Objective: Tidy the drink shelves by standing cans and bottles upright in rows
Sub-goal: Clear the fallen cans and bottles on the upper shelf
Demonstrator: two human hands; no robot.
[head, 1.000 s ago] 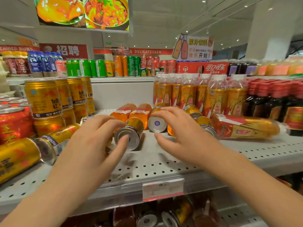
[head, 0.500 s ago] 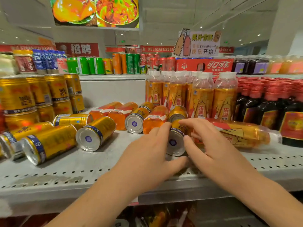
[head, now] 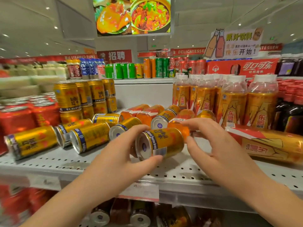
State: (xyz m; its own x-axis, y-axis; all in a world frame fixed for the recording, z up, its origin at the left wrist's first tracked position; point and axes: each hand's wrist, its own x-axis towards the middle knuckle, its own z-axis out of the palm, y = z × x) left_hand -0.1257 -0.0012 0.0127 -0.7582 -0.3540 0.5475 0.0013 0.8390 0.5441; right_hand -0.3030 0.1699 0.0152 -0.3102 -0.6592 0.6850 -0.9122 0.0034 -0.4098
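Head view: the left hand (head: 122, 154) grasps a short gold metal energy-drink can (head: 161, 143) that lies on its side near the front of the grey perforated metal shelf (head: 180, 175). The fingers curl over the can's top and the thumb hooks beneath its silver base, which faces the camera. That wrap-around hold looks suited to swinging the can up onto its base. The right hand (head: 218, 149) is unclenched and holds nothing, with its fingers spread just beside the can's far end. It seems placed to steady or guide the can as it turns, though whether it touches the can is unclear.

To the left, at least 5 more fallen gold cans (head: 89, 136) lie on their sides, bases outward. Behind them, upright gold cans (head: 68, 95) stand stacked in 2 tiers, probably the row this can belongs in. On the right, a large orange plastic bottle (head: 270, 145) lies flat in front of a standing row of white-capped orange bottles (head: 231, 102), so much tidying remains.
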